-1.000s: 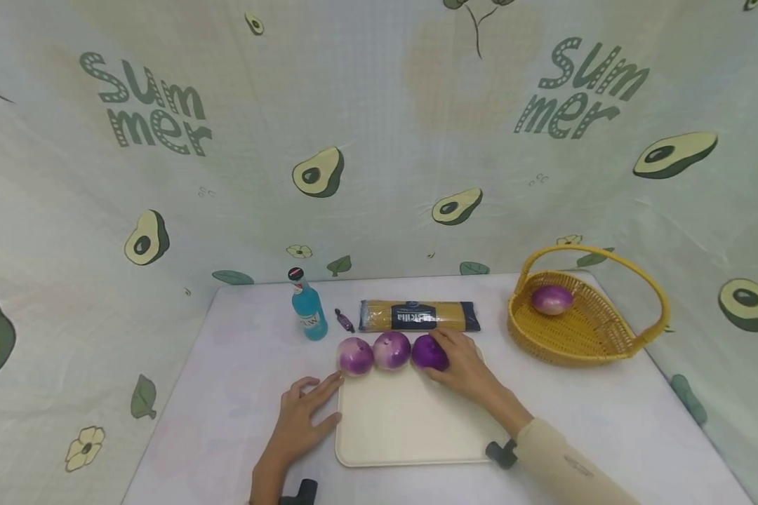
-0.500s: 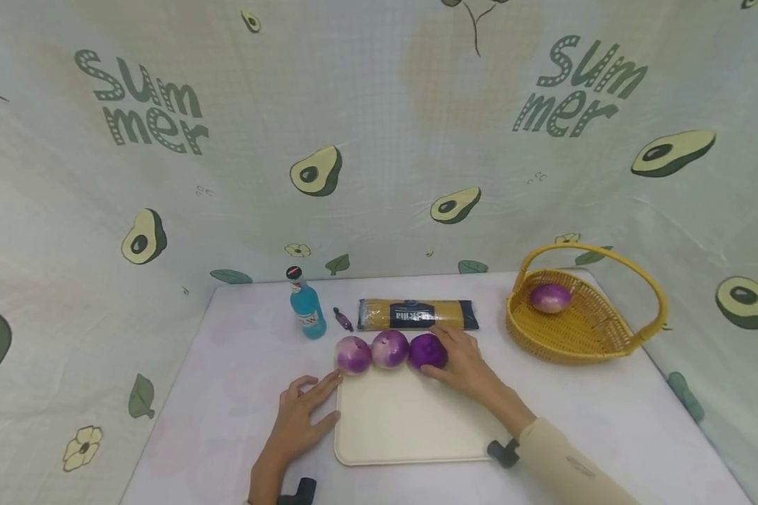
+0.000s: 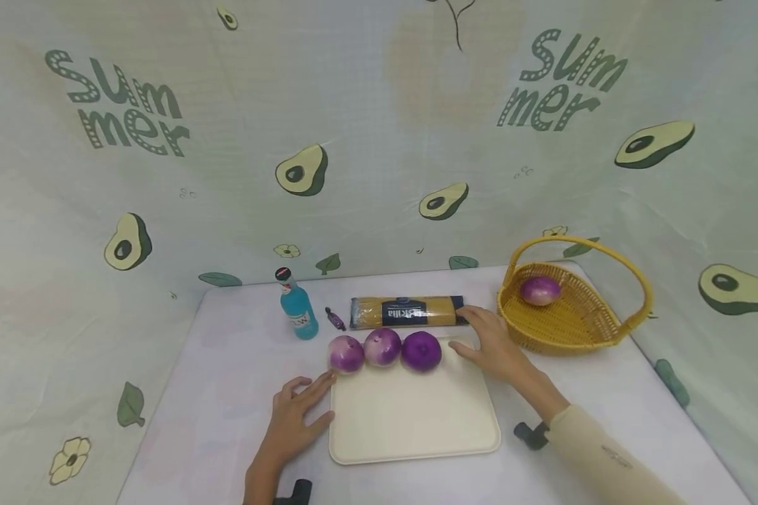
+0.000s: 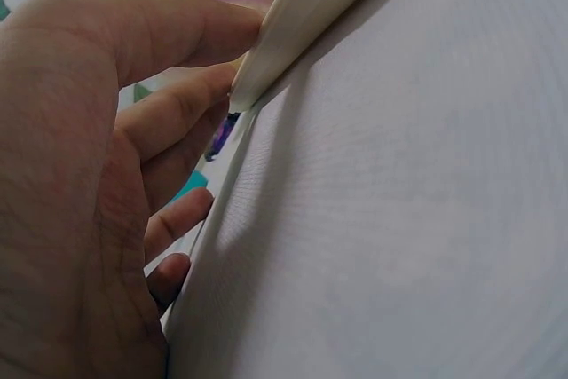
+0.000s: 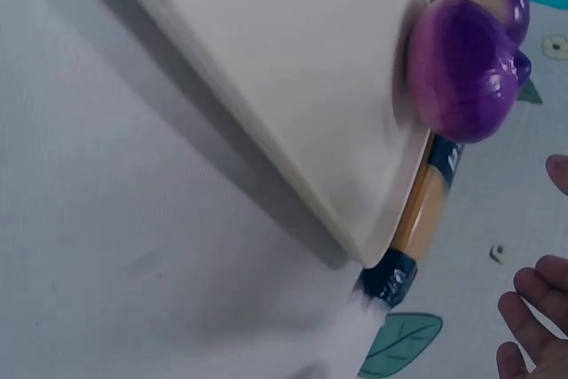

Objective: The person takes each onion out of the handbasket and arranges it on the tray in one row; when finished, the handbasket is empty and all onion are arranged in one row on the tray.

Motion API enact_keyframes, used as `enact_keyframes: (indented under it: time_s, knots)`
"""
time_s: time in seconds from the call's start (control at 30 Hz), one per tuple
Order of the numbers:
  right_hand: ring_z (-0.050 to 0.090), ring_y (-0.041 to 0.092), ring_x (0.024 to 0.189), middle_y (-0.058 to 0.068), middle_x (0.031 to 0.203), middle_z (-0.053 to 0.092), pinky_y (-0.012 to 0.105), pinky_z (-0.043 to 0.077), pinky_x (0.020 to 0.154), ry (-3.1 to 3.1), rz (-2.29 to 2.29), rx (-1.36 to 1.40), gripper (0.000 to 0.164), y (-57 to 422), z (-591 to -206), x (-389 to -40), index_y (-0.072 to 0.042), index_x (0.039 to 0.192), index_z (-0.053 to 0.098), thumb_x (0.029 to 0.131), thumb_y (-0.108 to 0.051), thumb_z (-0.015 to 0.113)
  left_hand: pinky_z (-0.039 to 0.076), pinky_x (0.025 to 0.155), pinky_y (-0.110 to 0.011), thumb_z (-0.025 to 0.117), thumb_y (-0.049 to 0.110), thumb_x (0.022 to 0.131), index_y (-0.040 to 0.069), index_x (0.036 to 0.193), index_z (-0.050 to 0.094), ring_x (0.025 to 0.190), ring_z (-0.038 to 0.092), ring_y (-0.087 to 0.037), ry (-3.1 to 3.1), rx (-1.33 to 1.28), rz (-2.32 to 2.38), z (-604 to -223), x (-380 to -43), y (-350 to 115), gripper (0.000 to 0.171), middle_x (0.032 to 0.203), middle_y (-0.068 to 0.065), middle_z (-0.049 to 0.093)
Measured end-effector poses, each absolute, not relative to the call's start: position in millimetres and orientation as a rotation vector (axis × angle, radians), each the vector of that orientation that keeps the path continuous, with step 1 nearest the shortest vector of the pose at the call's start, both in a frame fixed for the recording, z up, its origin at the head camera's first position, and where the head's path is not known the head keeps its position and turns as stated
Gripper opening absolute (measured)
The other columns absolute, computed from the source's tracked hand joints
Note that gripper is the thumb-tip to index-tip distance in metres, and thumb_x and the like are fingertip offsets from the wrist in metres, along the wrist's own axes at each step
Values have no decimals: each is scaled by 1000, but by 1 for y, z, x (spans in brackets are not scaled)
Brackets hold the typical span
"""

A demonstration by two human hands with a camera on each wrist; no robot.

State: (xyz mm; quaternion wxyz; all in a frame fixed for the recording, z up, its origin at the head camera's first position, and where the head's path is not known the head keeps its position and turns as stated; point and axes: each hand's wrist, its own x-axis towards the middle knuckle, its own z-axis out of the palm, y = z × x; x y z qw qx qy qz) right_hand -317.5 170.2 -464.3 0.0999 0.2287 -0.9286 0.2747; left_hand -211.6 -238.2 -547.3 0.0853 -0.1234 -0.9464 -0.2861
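Observation:
Three purple onions sit in a row along the far edge of a cream tray (image 3: 413, 417): a pale left one (image 3: 346, 354), a middle one (image 3: 382, 347) and a darker right one (image 3: 422, 351). My left hand (image 3: 293, 424) rests at the tray's left edge. In the left wrist view, the thumb and fingertips touch the tray's rim (image 4: 288, 28). To the right of the dark onion, my right hand (image 3: 497, 348) hovers with fingers spread and nothing in it. The right wrist view shows that dark onion (image 5: 461, 73) with a gap to the fingers.
A spaghetti pack (image 3: 369, 313) lies behind the tray. Left of it are a small wrapped candy (image 3: 335, 319) and a blue bottle (image 3: 299, 311). At right stands a yellow wicker basket (image 3: 562, 337) with a high handle, holding another purple onion (image 3: 540, 290).
My right hand has let go of the dark onion and moved right, away from it. The onion stays on the tray. My left hand keeps its place at the edge.

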Motion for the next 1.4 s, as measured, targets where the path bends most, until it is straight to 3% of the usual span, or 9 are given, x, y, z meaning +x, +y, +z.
enact_keyframes:
  time_s: [0.47,0.8,1.4]
  knots:
    - [46,45,123,27,133,53,65,24,105,-2732,736,537,57,218,-456,-337,6,131,54,87,-21,77,25,97,-53,71,41,86,29,145,55,129,40,-28,-2791,-395,-837,-550,-211,-238,62,148,11,50]
    - [41,48,128,29,136,50,68,21,106,-2784,652,432,55,246,-454,-354,7,131,55,90,-23,74,25,97,-52,71,42,86,30,146,54,130,39,-26,-2790,-408,-814,-552,-212,-240,63,150,13,49]
    - [41,50,126,34,135,48,69,22,102,-2836,564,333,63,288,-457,-377,12,134,50,89,-25,74,22,101,-53,73,40,86,35,146,52,133,38,-25,-2840,-354,-885,-553,-213,-240,64,150,18,46]
